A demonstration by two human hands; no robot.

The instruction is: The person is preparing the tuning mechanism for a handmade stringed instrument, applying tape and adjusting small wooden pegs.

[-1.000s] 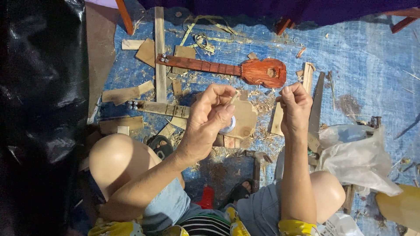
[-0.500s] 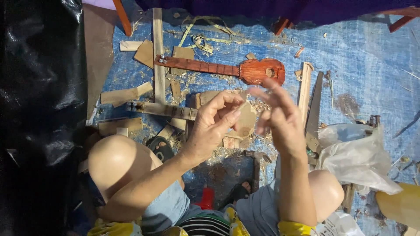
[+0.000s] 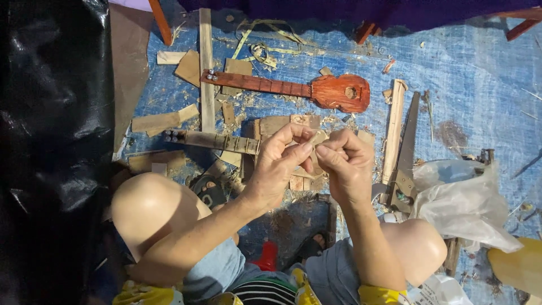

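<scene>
My left hand and my right hand meet fingertip to fingertip above the blue tarp. Both pinch a small pale piece, mostly hidden by the fingers; I cannot tell what it is made of. Under the hands lies an unfinished small wooden guitar, with its bare neck sticking out to the left and its body covered by my hands. A finished red-brown small guitar lies farther away on the tarp.
A hand saw and a pale wood strip lie to the right of my hands. A crumpled clear plastic bag sits by my right knee. Black plastic sheeting fills the left. Wood offcuts and shavings litter the tarp.
My right hand has moved left from its spot apart and closed against my left hand. Both hands now pinch the small piece together, slightly lower than before.
</scene>
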